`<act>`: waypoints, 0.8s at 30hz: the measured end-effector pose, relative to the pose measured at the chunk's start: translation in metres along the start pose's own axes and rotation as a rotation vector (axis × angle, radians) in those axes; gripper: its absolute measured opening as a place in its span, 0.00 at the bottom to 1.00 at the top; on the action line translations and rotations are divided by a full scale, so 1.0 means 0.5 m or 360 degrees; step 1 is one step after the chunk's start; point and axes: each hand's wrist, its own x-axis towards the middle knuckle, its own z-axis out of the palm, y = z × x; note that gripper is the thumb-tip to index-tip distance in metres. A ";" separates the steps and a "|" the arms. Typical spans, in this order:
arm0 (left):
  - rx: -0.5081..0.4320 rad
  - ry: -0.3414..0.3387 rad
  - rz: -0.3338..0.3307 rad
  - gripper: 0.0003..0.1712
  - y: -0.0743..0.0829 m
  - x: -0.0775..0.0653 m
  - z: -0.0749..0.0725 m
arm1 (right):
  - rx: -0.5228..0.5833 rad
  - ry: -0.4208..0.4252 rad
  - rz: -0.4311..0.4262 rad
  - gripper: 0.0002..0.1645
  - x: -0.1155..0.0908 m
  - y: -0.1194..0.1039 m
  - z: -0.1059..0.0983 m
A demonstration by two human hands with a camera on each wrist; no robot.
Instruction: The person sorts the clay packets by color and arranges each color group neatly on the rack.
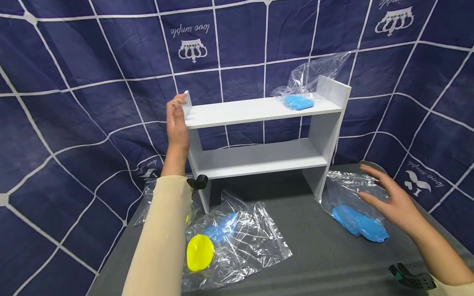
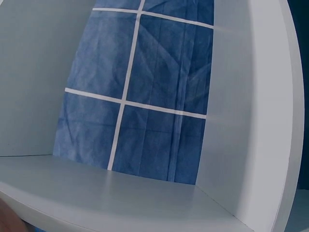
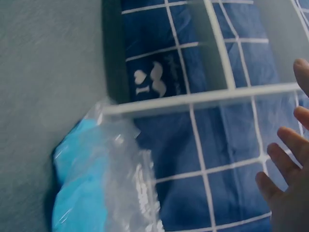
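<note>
A white two-tier shelf [image 1: 259,159] stands upright on the grey surface, its boards also filling the left wrist view. My left hand [image 1: 177,121] grips the upper end of its left side panel, fingers bent over the edge. To the right, my right hand [image 1: 392,201] hovers in the air with its fingers spread, holding nothing. Below and left of that hand, a clear bag with flat blue pieces [image 1: 359,224] lies by the shelf's right foot. On the top board rests another clear bag [image 1: 307,78] with a blue piece [image 1: 298,102] in it.
In front of the shelf's left foot lies a clear zip bag [image 1: 255,250], with a blue piece [image 1: 224,227] and a round yellow piece [image 1: 200,252]. Another clear bag sits partly hidden behind my left arm. A blue cloth [image 1: 240,37] with white grid lines hangs behind and at both sides.
</note>
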 end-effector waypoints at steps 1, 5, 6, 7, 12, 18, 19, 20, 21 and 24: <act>-0.0006 -0.0006 -0.0004 0.21 0.002 0.000 0.001 | 0.0003 -0.0008 0.0016 0.44 -0.008 0.008 0.000; 0.0011 -0.0008 -0.0001 0.19 0.007 0.000 0.005 | -0.0016 -0.0090 0.0086 0.47 -0.039 0.043 -0.002; 0.0017 0.0001 0.0005 0.17 0.006 0.000 0.005 | -0.0019 -0.0111 0.0092 0.48 -0.046 0.052 -0.001; 0.0020 0.0008 0.0013 0.16 0.004 0.000 0.005 | -0.0020 -0.0128 0.0091 0.49 -0.053 0.062 0.000; -0.0030 0.0015 0.0062 0.16 -0.014 0.003 0.002 | -0.0031 -0.0194 0.0077 0.52 -0.092 0.103 0.012; -0.0079 0.0019 0.0060 0.15 -0.019 0.005 0.002 | -0.0050 -0.0256 0.0049 0.52 -0.132 0.143 0.024; -0.0065 0.0018 0.0056 0.14 -0.018 0.004 0.002 | -0.0052 -0.0257 0.0020 0.52 -0.137 0.149 0.025; -0.0050 0.0019 0.0052 0.14 -0.017 0.003 0.001 | -0.0052 -0.0259 -0.0009 0.52 -0.142 0.155 0.027; -0.0033 0.0020 0.0051 0.14 -0.016 0.002 0.001 | -0.0051 -0.0264 -0.0035 0.51 -0.147 0.161 0.029; 0.0000 0.0017 0.0040 0.16 -0.013 0.001 0.000 | -0.0040 -0.0264 -0.0095 0.51 -0.159 0.175 0.033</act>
